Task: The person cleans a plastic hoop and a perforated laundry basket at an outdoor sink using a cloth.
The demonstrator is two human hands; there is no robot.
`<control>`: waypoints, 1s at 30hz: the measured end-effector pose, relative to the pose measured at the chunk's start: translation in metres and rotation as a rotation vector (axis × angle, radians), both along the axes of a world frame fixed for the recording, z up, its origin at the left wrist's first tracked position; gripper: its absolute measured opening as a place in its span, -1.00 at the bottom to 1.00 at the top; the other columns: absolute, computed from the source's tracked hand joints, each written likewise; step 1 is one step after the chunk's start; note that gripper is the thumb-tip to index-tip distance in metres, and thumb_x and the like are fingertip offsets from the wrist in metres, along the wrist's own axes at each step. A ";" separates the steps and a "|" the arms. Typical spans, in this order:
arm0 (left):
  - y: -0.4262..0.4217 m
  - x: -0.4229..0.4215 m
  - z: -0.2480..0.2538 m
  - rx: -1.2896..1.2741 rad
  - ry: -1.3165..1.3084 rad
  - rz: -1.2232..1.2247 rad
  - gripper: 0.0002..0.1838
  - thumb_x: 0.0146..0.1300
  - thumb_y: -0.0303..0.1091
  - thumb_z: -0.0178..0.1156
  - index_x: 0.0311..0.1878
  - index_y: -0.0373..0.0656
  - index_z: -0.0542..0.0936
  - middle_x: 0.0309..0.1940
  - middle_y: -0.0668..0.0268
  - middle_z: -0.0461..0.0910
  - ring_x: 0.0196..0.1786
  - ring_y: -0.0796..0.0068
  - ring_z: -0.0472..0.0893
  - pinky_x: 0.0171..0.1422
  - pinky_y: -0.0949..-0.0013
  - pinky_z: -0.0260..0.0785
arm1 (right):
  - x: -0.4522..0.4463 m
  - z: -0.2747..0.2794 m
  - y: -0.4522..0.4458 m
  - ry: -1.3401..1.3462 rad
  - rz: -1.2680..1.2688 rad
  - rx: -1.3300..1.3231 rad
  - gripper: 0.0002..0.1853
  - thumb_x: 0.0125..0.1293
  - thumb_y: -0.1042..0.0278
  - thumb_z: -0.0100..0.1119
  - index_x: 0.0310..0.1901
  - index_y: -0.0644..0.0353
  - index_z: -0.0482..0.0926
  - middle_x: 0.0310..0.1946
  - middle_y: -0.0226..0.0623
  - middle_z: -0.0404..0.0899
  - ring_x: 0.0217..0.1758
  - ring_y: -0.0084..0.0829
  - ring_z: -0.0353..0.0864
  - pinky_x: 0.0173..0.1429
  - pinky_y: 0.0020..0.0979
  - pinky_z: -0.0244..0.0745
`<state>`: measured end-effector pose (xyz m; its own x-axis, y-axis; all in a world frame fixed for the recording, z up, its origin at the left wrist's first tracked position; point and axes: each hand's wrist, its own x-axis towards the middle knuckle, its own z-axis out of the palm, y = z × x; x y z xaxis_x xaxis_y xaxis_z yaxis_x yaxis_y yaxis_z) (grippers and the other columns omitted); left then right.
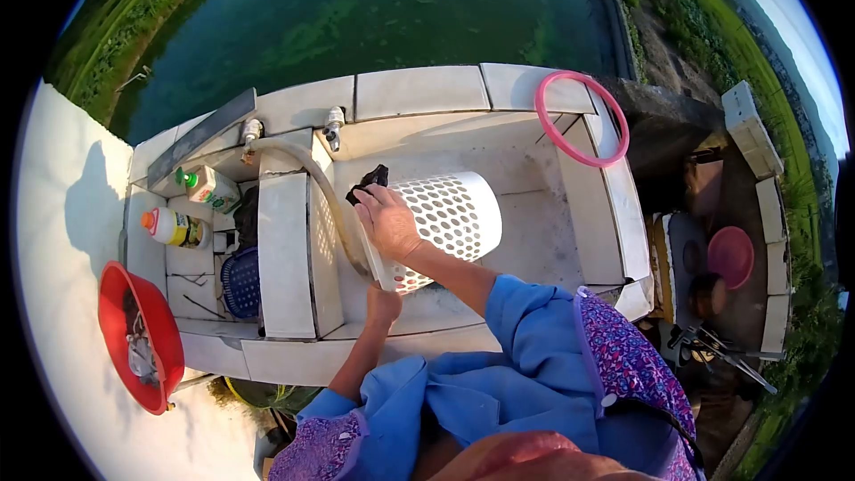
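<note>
A white perforated plastic basket (452, 212) lies on its side in a tiled sink (539, 191). My left hand (384, 305) holds the basket by its lower left edge, with the fingers partly hidden. My right hand (388, 221) is closed over a crumpled black cloth (370, 180) at the upper left end of the basket. From the left tap (252, 132) a beige hose (322, 185) curves down to the basket near my left hand; its end is hidden. A second tap (334, 127) sits on the back wall of the sink.
A pink ring (549, 122) rests on the right rim. Bottles (176, 228) and a dark blue basket (240, 282) occupy the left compartment. A red basin (164, 338) is at far left. Green water (383, 13) lies beyond the back ledge. A pink bowl (731, 256) stands at right.
</note>
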<state>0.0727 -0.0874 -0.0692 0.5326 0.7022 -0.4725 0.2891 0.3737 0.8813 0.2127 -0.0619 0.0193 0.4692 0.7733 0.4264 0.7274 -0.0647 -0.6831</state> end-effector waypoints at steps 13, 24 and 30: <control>-0.001 0.002 -0.009 -0.074 -0.335 -0.088 -0.70 -0.02 -0.71 -0.04 -0.16 -0.33 0.47 -0.22 0.20 0.56 -0.18 0.47 0.50 -0.07 0.50 0.32 | 0.124 -0.050 -0.053 -0.242 -0.170 -0.372 -0.74 0.19 0.32 -0.14 -0.11 0.03 0.48 -0.15 -0.30 0.45 -0.04 -0.26 0.41 0.09 -0.26 0.25; 0.009 0.001 0.053 -0.234 -0.081 -0.314 -0.51 -0.11 -0.59 0.07 0.02 -0.26 0.39 -0.19 0.25 0.52 -0.17 0.45 0.50 -0.09 0.46 0.31 | 0.160 -0.071 -0.099 -0.039 -0.342 -0.322 -0.77 0.16 0.35 -0.09 -0.18 0.10 0.53 -0.22 -0.17 0.50 -0.15 -0.15 0.48 -0.06 -0.28 0.39; 0.037 0.037 0.095 -0.321 -0.394 -0.147 -0.56 -0.17 -0.65 -0.03 -0.10 -0.24 0.41 -0.32 0.28 0.50 -0.29 0.51 0.48 -0.24 0.48 0.33 | 0.070 -0.026 -0.101 -0.056 0.047 0.082 -0.78 0.16 0.52 0.01 -0.14 0.16 0.51 -0.14 -0.17 0.47 -0.13 -0.16 0.50 -0.08 -0.36 0.44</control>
